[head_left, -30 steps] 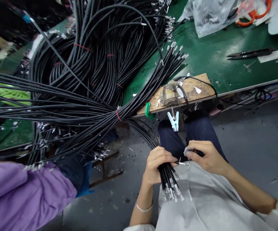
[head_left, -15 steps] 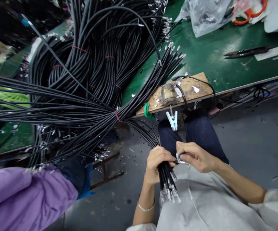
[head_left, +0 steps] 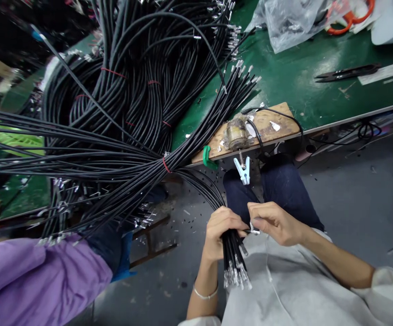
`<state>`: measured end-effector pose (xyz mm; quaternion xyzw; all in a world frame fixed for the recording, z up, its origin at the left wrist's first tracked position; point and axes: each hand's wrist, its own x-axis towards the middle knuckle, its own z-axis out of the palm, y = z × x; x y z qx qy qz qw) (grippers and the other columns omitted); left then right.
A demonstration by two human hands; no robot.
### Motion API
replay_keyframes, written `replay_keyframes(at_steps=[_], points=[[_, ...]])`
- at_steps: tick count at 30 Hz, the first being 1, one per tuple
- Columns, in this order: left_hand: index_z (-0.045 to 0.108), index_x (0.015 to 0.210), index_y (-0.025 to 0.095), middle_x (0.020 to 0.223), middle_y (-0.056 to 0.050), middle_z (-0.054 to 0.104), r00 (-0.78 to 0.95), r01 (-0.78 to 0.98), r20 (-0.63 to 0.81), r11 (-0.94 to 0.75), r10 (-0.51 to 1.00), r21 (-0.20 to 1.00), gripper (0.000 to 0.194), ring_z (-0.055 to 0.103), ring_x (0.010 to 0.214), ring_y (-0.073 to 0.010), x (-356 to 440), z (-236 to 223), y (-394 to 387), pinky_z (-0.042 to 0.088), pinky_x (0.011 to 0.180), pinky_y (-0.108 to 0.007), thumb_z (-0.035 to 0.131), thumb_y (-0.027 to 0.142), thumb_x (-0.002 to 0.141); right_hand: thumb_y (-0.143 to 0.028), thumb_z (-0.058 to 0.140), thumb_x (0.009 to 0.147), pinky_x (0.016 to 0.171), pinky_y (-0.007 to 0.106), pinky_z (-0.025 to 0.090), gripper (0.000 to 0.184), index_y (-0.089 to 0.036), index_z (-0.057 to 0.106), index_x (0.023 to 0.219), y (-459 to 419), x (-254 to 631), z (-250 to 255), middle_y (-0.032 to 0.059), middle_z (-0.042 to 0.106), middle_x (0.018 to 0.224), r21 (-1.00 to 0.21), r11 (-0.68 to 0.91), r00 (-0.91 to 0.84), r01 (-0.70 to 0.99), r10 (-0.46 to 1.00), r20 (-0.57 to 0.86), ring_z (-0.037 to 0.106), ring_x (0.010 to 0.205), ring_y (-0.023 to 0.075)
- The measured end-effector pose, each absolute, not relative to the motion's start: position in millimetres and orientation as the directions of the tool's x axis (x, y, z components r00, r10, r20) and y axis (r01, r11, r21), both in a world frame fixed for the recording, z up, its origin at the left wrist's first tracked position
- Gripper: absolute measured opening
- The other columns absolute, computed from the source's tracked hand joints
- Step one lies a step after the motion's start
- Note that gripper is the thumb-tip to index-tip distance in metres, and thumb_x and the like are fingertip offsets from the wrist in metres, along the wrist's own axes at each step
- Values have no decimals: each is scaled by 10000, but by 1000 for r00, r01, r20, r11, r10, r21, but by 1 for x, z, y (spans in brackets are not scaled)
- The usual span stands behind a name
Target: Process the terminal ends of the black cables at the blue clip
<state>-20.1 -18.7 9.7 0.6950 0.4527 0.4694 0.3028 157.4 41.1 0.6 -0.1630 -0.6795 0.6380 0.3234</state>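
Observation:
My left hand [head_left: 221, 231] is closed round a small bunch of black cables [head_left: 233, 256] whose metal-tipped ends point down over my lap. My right hand [head_left: 275, 222] pinches the tip of one cable [head_left: 253, 231] right beside my left thumb. The bunch runs up to a large bundle of black cables [head_left: 122, 154] tied with a red band [head_left: 166, 164], fanning out left over the green table [head_left: 294, 81].
A wooden block [head_left: 271, 129] with a small metal device [head_left: 236, 133] and a light-blue clip [head_left: 243, 170] sits at the table edge. Black snips [head_left: 347, 72], a plastic bag [head_left: 291, 20] and orange scissors [head_left: 346, 18] lie further back. A person's purple sleeve [head_left: 36, 280] is at lower left.
My right hand has moved left, from beside my lap to my left thumb, and now pinches a cable tip. The bunch has slid slightly down in my left hand.

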Motion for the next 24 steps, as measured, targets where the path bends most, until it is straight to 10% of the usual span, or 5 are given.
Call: replay_keyframes(at_steps=[9,13,24], points=[[664,720,169,577,-3,630,78,303,428,-430,901,850,250,578,537,-124,-18,11,-18,439,606,-287,627,369,864,-223,487,941,692,288,463,118,-168,591,948,53,181,6,60,580,843,-987,130,-575,-97,802,162,551,776,158],[642,698,157,577,-11,605,-9,328,412,-387,911,862,260,548,531,-122,-11,16,-13,427,572,-278,617,351,870,-152,588,875,747,338,498,237,-172,582,1111,44,175,13,88,635,919,-915,384,-608,-128,698,378,570,844,187],[560,707,179,577,15,576,-364,615,436,-139,823,776,244,547,503,-108,11,33,-9,424,502,-214,471,253,922,-83,568,766,528,307,463,128,-194,623,796,15,136,12,31,597,622,-843,538,-364,-21,781,508,510,564,157]])
